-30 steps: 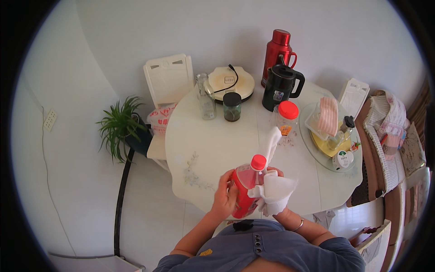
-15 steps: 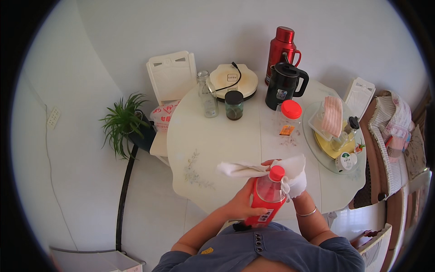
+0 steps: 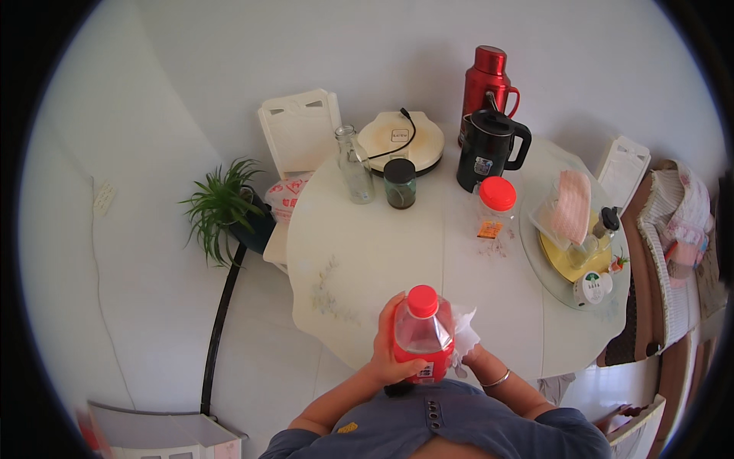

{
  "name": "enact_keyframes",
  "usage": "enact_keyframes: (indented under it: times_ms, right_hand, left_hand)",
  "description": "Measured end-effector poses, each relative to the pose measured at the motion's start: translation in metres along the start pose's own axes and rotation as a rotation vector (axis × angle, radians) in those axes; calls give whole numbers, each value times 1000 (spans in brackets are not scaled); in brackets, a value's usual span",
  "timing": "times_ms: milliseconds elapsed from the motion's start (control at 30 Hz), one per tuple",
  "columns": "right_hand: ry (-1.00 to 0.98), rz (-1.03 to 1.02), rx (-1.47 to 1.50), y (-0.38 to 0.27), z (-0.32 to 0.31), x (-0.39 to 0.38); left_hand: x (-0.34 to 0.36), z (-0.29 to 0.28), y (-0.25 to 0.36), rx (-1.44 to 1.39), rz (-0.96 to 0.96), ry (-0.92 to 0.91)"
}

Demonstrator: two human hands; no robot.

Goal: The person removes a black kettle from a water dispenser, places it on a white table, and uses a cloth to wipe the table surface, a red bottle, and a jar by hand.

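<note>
A large clear plastic bottle [image 3: 423, 330] with a red cap and red label stands upright, close in front of my body at the table's near edge. My left hand [image 3: 388, 356] is wrapped round its left side, thumb across the label. On the bottle's right side a white cloth [image 3: 466, 330] is bunched up, pressed against it by my right hand [image 3: 472, 357]. The fingers of that hand are mostly hidden behind the bottle and the cloth.
Farther back on the white table [image 3: 367, 268] are a glass bottle [image 3: 355, 168], a dark-lidded jar [image 3: 400, 185], a round electric pan [image 3: 401, 141], a red-lidded jar [image 3: 496, 200], a black kettle [image 3: 487, 153] and a red thermos [image 3: 487, 84]. At right, a glass turntable [image 3: 535, 264] carries several items.
The bottle has shifted left and now stands more upright. The cloth, spread wide behind it before, is gathered at its right side. My right hand has moved left and nearer my body.
</note>
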State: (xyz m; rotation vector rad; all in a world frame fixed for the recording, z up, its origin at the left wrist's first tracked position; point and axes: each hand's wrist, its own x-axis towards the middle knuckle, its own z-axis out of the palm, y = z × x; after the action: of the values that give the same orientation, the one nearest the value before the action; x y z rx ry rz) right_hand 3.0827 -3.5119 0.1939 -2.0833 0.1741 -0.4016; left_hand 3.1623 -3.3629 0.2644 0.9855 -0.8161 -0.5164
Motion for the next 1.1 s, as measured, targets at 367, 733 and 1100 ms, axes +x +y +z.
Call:
enact_keyframes:
  times_ms: [367,733,1100]
  right_hand:
    - [339,5,-35,71,11,-5]
    - [634,218,-394,28,-10,50]
    - [758,495,379,-9,-10,147]
  left_hand:
    - [25,-23,-24,151,267,-32]
    - [115,-90,-47,343,220,-140]
    - [236,-89,-135,556,299,-87]
